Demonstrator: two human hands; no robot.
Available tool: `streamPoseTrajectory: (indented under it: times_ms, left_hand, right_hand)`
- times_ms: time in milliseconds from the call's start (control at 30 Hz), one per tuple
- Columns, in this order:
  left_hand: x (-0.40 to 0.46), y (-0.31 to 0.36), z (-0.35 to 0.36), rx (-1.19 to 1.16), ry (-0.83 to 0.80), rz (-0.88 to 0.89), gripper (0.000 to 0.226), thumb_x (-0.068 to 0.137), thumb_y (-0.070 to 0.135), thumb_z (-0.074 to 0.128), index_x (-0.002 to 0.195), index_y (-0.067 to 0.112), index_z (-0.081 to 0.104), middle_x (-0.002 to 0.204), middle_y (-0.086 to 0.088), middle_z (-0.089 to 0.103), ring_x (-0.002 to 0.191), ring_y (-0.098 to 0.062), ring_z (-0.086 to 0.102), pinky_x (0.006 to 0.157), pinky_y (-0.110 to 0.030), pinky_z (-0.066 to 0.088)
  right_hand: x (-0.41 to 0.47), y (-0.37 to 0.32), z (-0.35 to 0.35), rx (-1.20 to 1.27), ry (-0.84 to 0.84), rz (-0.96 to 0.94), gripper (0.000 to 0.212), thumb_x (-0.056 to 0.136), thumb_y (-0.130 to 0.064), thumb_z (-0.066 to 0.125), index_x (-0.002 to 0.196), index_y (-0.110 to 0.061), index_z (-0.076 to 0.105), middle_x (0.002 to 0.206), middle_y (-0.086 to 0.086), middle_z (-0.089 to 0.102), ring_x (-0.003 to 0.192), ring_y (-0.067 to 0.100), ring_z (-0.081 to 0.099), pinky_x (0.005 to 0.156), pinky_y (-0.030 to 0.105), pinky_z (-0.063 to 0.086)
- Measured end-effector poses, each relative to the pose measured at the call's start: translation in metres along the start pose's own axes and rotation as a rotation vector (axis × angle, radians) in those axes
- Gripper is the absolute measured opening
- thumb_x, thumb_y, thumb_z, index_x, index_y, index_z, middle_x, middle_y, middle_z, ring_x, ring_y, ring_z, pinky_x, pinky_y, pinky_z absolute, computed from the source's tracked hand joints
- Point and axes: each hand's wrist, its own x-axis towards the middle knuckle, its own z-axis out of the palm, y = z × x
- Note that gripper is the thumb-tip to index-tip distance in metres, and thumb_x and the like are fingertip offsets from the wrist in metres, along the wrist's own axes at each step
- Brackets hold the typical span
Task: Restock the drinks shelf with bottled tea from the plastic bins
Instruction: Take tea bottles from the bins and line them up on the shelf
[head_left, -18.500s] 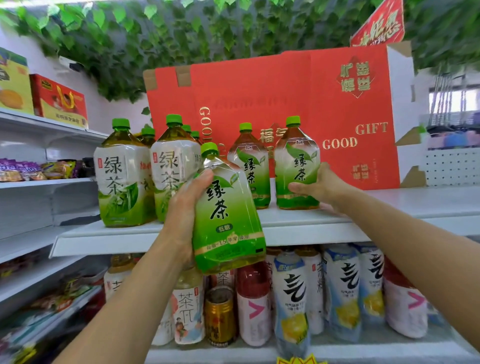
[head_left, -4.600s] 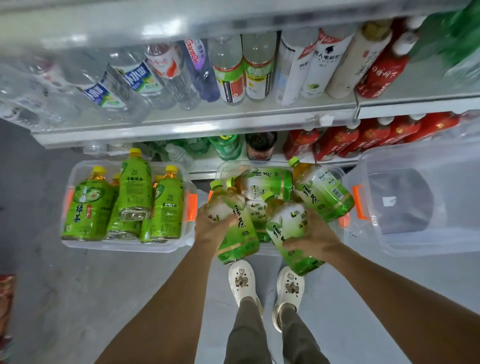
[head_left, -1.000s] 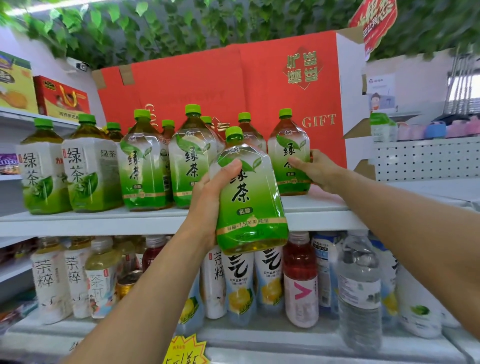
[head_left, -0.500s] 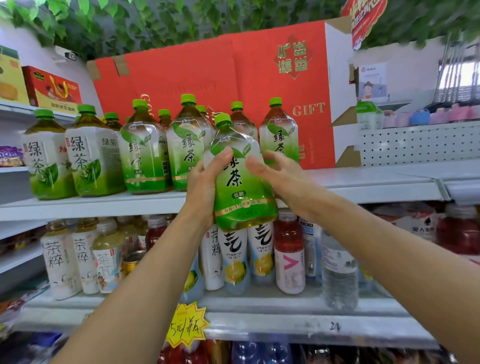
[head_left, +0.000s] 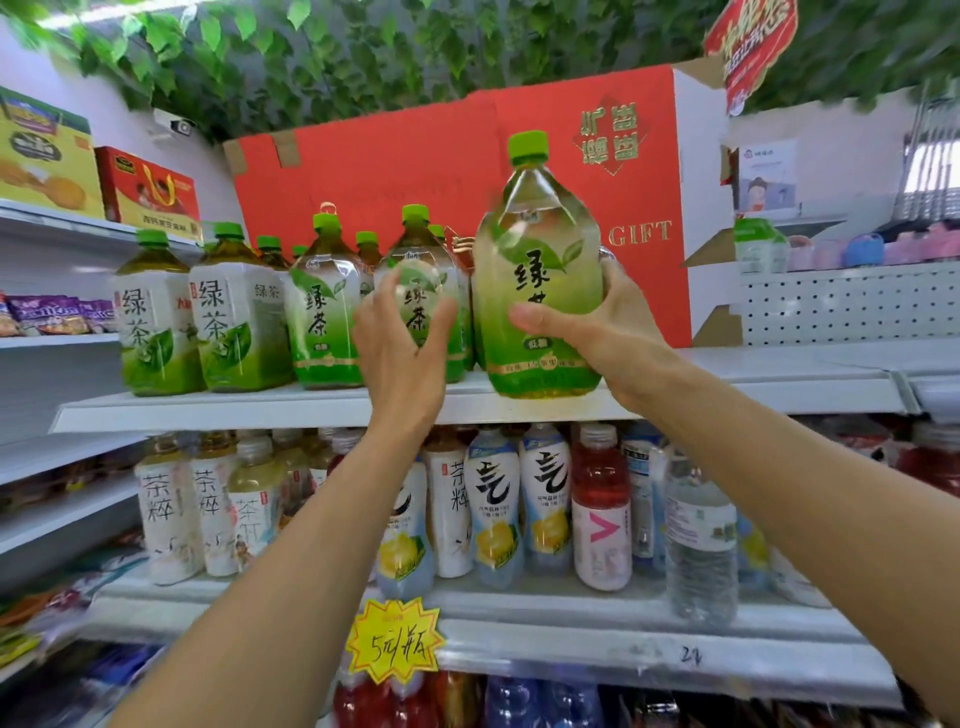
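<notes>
Between the two hands and a little above them, a green tea bottle (head_left: 537, 291) with a green cap stands upright at the front edge of the drinks shelf (head_left: 322, 408); whether its base rests fully on the shelf or hangs just over the lip cannot be told. The right hand (head_left: 597, 325) grips it low on the label, thumb across the front and fingers wrapped round the far side. The left hand (head_left: 402, 343) holds nothing: its fingers are spread and relaxed, palm toward the shelf, in front of a shelved tea bottle (head_left: 421, 291) just left of the gripped one. Whether it touches that bottle is unclear, as the hand is blurred.

Further left of the left hand, a row of green tea bottles (head_left: 234, 317) lines the same shelf, with more caps showing behind. Behind the right hand stands a large red gift carton (head_left: 644, 208) printed with gold lettering. Below both forearms, a lower shelf (head_left: 571, 618) carries mixed drinks: pale tea bottles, a red drink, clear water bottles. A yellow starburst price tag (head_left: 393, 644) sticks out from that shelf's edge, beneath the left forearm. Green leaves (head_left: 363, 47) hang overhead.
</notes>
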Motion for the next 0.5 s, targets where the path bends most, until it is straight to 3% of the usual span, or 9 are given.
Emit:
streamPoseTrajectory:
  times_ms: [100, 200, 333, 400, 500]
  left_hand:
    - [0.01, -0.031, 0.004, 0.312, -0.046, -0.027, 0.098, 0.087, 0.069, 0.058, 0.159, 0.023, 0.01, 0.163, -0.007, 0.014, 0.151, -0.025, 0.011, 0.122, -0.046, 0.009]
    - [0.014, -0.048, 0.012, 0.5, -0.102, 0.054, 0.119, 0.078, 0.074, 0.064, 0.16, 0.021, -0.004, 0.168, -0.005, -0.004, 0.155, -0.025, -0.005, 0.123, -0.046, -0.004]
    - [0.015, -0.064, 0.021, 0.521, -0.009, 0.136, 0.114, 0.079, 0.065, 0.069, 0.16, 0.024, 0.0, 0.168, -0.002, 0.001, 0.155, -0.022, -0.003, 0.126, -0.049, 0.0]
    - [0.017, -0.066, 0.022, 0.518, 0.018, 0.148, 0.111, 0.08, 0.062, 0.069, 0.16, 0.025, 0.001, 0.168, -0.003, 0.004, 0.155, -0.022, -0.002, 0.126, -0.05, 0.0]
    - [0.018, -0.068, 0.024, 0.512, 0.032, 0.157, 0.109, 0.08, 0.06, 0.069, 0.16, 0.024, 0.003, 0.168, -0.003, 0.004, 0.155, -0.02, 0.002, 0.126, -0.048, -0.002]
  right_hand:
    - [0.018, 0.011, 0.003, -0.033, 0.123, -0.014, 0.097, 0.056, -0.035, 0.094, 0.135, -0.016, 0.041, 0.122, 0.002, 0.06, 0.112, 0.019, 0.062, 0.099, 0.042, 0.052]
    - [0.034, 0.032, 0.009, -0.1, 0.145, 0.031, 0.1, 0.055, -0.039, 0.094, 0.137, -0.018, 0.039, 0.125, 0.003, 0.059, 0.115, 0.022, 0.059, 0.103, 0.045, 0.048]
    - [0.053, 0.056, 0.016, -0.147, 0.134, 0.125, 0.111, 0.054, -0.054, 0.09, 0.143, -0.018, 0.034, 0.13, 0.0, 0.055, 0.119, 0.021, 0.054, 0.106, 0.043, 0.043]
    - [0.061, 0.061, 0.018, -0.154, 0.09, 0.128, 0.115, 0.053, -0.059, 0.088, 0.145, -0.023, 0.03, 0.122, -0.008, 0.054, 0.114, 0.016, 0.052, 0.098, 0.033, 0.041]
    - [0.068, 0.067, 0.02, -0.138, 0.037, 0.16, 0.119, 0.052, -0.063, 0.086, 0.149, -0.035, 0.023, 0.104, -0.026, 0.048, 0.101, 0.004, 0.049, 0.091, 0.03, 0.033]
